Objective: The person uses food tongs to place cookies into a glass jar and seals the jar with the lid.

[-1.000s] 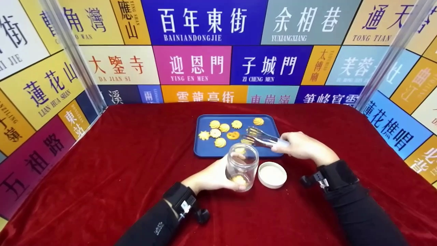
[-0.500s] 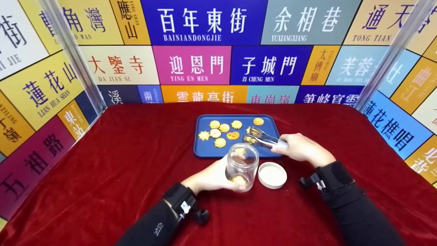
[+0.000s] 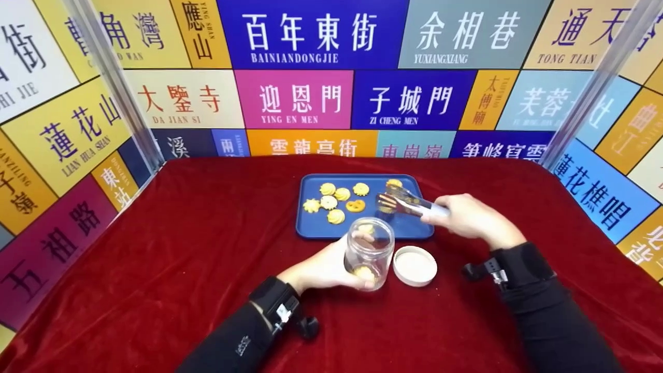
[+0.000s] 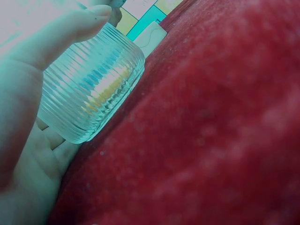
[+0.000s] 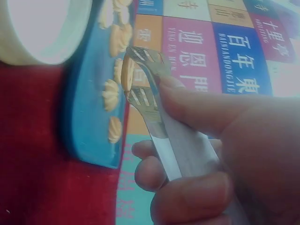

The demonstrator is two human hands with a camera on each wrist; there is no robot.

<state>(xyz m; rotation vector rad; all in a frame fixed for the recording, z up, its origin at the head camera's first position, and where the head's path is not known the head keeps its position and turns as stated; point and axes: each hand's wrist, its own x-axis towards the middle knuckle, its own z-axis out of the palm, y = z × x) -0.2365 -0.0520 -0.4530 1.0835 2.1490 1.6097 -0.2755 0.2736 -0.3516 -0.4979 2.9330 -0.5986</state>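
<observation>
My left hand (image 3: 326, 267) grips a clear ribbed glass jar (image 3: 383, 259) standing just in front of the tray, its mouth uncovered. A yellow cookie (image 3: 364, 273) shows at the jar's bottom. In the left wrist view the thumb lies along the jar (image 4: 93, 89). My right hand (image 3: 471, 218) holds a pair of food tongs (image 3: 427, 208) over the right side of the blue tray (image 3: 305, 230). Between the slotted tong ends, a cookie (image 5: 127, 74) is caught, clearest in the right wrist view. Several swirl cookies (image 3: 336, 216) and a pretzel-shaped one (image 3: 355, 206) lie on the tray.
A white round lid (image 3: 415, 266) lies on the red cloth (image 3: 207, 248) right of the jar, close to the tray's front edge. Behind the table stands a wall of coloured sign panels (image 3: 293, 99), with clear posts (image 3: 580, 98) at the corners.
The tongs have shifted slightly right and away from the jar, with a cookie now between their ends. The left hand and jar have stayed put.
</observation>
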